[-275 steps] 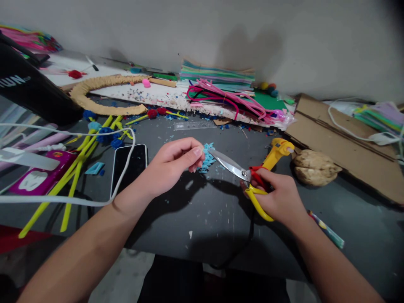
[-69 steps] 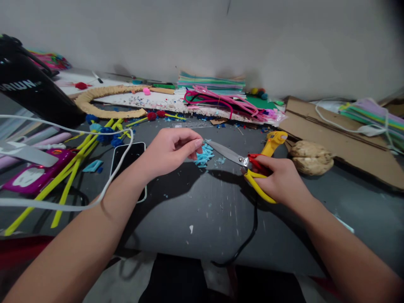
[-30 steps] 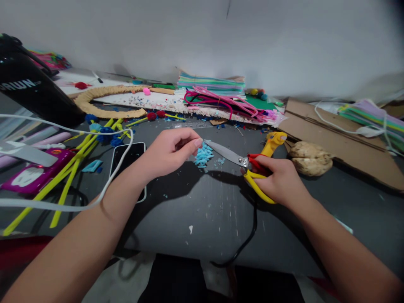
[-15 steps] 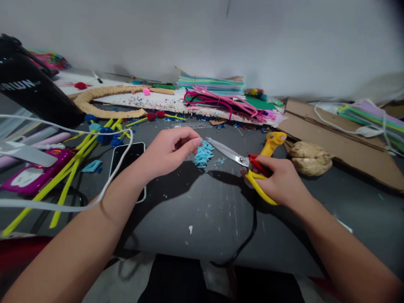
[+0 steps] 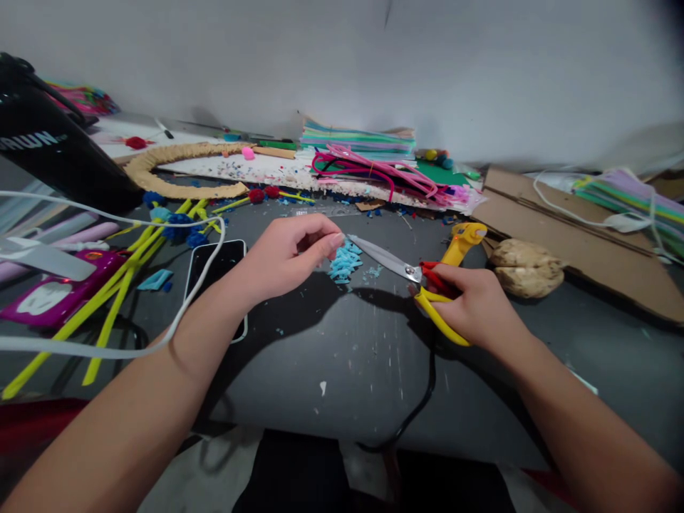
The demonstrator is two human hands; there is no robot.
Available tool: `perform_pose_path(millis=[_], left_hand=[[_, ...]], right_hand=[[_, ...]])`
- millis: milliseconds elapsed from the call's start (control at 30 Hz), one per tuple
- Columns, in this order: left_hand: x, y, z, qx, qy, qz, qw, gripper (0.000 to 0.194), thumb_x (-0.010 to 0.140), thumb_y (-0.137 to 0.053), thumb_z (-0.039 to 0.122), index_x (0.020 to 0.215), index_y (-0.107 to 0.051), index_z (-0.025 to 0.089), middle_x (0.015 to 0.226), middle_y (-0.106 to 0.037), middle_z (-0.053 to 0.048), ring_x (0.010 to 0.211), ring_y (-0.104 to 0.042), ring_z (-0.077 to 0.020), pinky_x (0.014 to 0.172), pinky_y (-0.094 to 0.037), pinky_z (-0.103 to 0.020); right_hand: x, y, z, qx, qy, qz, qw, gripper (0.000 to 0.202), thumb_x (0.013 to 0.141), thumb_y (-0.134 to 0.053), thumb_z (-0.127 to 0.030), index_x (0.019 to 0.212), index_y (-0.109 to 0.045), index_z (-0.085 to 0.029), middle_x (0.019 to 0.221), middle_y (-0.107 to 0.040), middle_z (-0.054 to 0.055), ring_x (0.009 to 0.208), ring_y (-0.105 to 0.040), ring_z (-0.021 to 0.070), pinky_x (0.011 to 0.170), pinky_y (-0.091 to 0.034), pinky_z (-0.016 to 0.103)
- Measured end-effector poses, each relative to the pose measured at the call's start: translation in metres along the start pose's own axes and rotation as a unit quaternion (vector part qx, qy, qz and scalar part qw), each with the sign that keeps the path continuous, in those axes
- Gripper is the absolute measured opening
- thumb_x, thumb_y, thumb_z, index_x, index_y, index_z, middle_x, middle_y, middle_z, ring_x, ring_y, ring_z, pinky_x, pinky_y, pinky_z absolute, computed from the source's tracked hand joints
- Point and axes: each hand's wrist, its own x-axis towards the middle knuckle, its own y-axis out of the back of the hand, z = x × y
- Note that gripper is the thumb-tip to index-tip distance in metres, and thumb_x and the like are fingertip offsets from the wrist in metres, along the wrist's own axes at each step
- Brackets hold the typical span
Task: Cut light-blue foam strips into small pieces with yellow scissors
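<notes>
My right hand [image 5: 464, 303] grips a pair of scissors [image 5: 385, 259] with one red and one yellow handle. Their blades look closed and point left toward my left hand [image 5: 299, 258]. The thumb and fingertips of that hand are pinched together just beside the blade tips; whatever they hold is too small to make out. Below the fingertips lies a small heap of light blue snippets [image 5: 345, 262] on the grey table [image 5: 342, 370]. Finer blue crumbs are scattered to the right of the heap.
Left are a phone [image 5: 216, 263], yellow-green fuzzy stems [image 5: 120, 296], a white cable [image 5: 184, 306] and a black bottle [image 5: 58, 142]. Right are a yellow glue gun [image 5: 460, 244], a walnut-like lump [image 5: 526, 268] and cardboard [image 5: 582, 246]. Pink stems [image 5: 374, 171] lie at the back.
My left fingertips have shifted very slightly right, closer to the scissor tips. The scissors and my right hand have barely moved.
</notes>
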Motion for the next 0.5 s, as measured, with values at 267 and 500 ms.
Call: perform_pose_path(millis=[267,500], left_hand=[[-0.0003,-0.0006,-0.0023,-0.021,0.008,-0.005,1.000,0.024,0.093,-0.054,0.036,0.086,-0.066,0.016,0.070,-0.063,-0.001,0.057,-0.050,-0.0097,0.052,-0.039,-0.021],[-0.0015,-0.0007,-0.0034,-0.026,0.013,-0.015,0.999,0.030,0.095,-0.051,0.037,0.078,-0.063,0.015,0.069,-0.061,-0.001,0.060,-0.052,-0.0105,0.056,-0.040,-0.023]], right_hand=[[-0.0006,0.0012,-0.0001,-0.006,-0.014,-0.007,1.000,0.017,0.073,-0.066,-0.031,0.066,-0.054,-0.020,0.058,-0.047,-0.003,0.055,-0.041,0.0125,0.053,-0.032,0.026],[-0.0001,0.0004,-0.0018,0.025,-0.012,-0.014,1.000,0.017,0.071,-0.066,-0.025,0.067,-0.050,-0.021,0.061,-0.047,-0.004,0.057,-0.040,0.0119,0.053,-0.032,0.025]])
